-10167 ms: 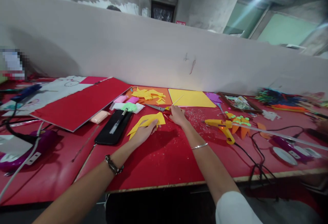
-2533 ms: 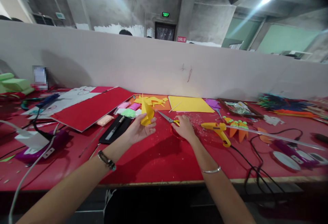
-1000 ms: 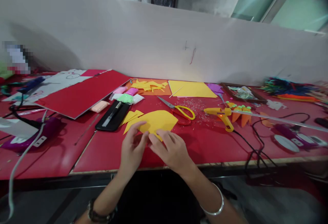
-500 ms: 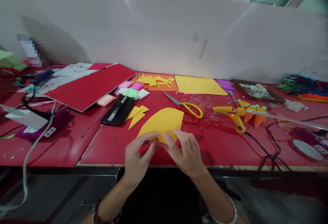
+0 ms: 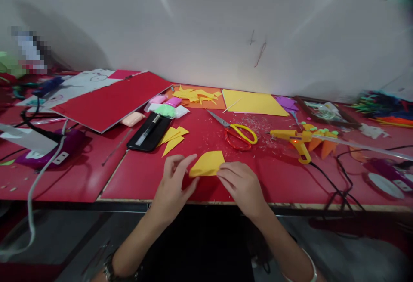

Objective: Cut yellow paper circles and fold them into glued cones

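A piece of yellow paper [image 5: 208, 164], curled or folded over on itself, is held just above the front of the red table. My right hand [image 5: 243, 186] pinches its lower right corner between thumb and fingertips. At the paper's left end, my left hand [image 5: 174, 187] has thumb and index finger spread apart around it; I cannot tell whether they touch it. Behind the paper lie scissors [image 5: 234, 130] with one yellow and one red handle loop. Several cut yellow paper pieces [image 5: 174, 137] rest beyond my left hand.
A yellow glue gun [image 5: 295, 140] with a lit orange light lies at right, its cord [image 5: 325, 183] trailing forward. A black phone [image 5: 149, 133] with a pen on it, a red board [image 5: 112, 101], bags of coloured clay [image 5: 166, 110] and a yellow sheet [image 5: 254, 102] are around.
The yellow paper went from a wide, spread fan shape to a smaller curled form. My right hand shifted to its right corner, and my left hand's fingers spread apart. The view tilted slightly.
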